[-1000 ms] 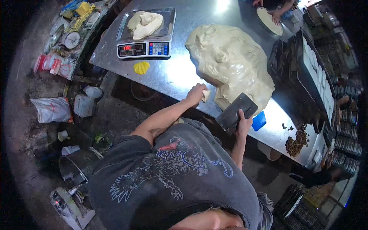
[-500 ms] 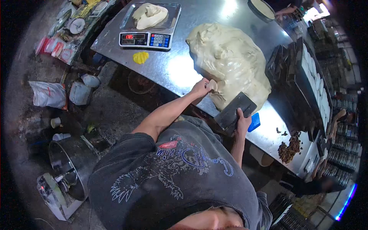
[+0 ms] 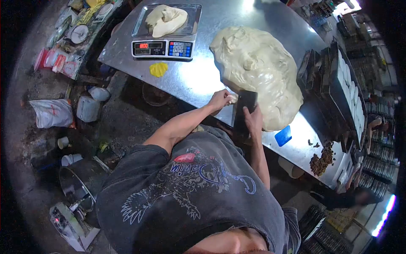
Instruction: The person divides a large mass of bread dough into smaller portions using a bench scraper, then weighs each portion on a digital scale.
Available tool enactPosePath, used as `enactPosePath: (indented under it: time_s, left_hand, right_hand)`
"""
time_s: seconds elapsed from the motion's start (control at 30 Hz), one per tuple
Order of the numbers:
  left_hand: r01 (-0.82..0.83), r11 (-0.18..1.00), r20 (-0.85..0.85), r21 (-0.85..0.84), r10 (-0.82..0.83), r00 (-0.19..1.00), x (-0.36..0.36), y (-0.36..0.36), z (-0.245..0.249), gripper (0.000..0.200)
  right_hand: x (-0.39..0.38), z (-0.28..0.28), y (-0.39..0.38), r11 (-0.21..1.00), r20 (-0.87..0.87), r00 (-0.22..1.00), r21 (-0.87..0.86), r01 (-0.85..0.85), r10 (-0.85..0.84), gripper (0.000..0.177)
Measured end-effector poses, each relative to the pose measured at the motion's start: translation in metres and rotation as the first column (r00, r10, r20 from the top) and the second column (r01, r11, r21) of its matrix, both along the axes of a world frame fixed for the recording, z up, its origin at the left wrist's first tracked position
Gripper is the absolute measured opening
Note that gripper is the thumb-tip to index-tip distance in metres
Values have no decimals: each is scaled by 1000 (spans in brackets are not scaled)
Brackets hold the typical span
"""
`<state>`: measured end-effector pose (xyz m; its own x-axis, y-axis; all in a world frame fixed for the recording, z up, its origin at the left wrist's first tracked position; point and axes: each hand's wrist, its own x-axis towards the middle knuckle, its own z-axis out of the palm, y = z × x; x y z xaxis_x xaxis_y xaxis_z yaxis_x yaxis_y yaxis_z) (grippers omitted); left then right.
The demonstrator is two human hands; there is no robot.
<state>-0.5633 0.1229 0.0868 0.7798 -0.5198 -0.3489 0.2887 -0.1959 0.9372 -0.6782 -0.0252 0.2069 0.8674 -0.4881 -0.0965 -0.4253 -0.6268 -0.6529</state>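
A big mass of pale dough spreads over the steel table. At its near edge, my left hand is closed on a small piece of dough between thumb and fingers. My right hand grips a dark rectangular dough scraper, held upright-looking against the dough's near edge, right beside the left hand. A digital scale bears a folded lump of dough, and its red display seems to read 1800.
On the steel table lie a yellow scraper-like piece, a blue plastic piece and a brown crumbly heap. Dark trays with pale rolls stand at right. A mixer bowl is lower left; another person is lower right.
The dark scraper has swung from a slant to nearly upright and moved left towards my left hand. The scale's display went from about 1785 to 1800.
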Motion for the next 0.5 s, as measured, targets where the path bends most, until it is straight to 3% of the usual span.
enactPosePath:
  time_s: [0.07,0.17,0.27,0.3,0.33,0.4,0.43,0.5]
  left_hand:
    - [22,999,34,-44,-20,999,4,3,-7,25]
    - [121,992,-14,-18,-122,992,14,14,-2,38]
    - [74,997,114,-13,-72,991,21,25,6,47]
    - [78,996,211,48,-87,974,28,35,16,50]
    - [67,998,193,-7,-65,979,40,47,26,48]
    - [46,992,159,-120,-27,987,69,76,43,42]
    - [-62,989,170,-135,85,982,86,92,44,38]
    - [-254,952,233,-169,289,928,126,137,57,30]
  right_hand:
    - [11,-6,14,985,-111,994,-170,-9,-10,48]
    - [25,-12,21,996,-84,996,-84,24,-31,50]
    - [46,5,6,996,-176,980,-21,88,-90,65]
    - [49,12,4,992,-30,993,-61,109,-111,64]
    - [54,20,1,986,122,985,-98,136,-124,63]
    - [72,12,-33,828,163,959,-484,282,-231,62]
    - [83,12,-38,782,246,932,-510,358,-266,56]
    - [120,16,-28,927,291,952,-322,191,-95,44]
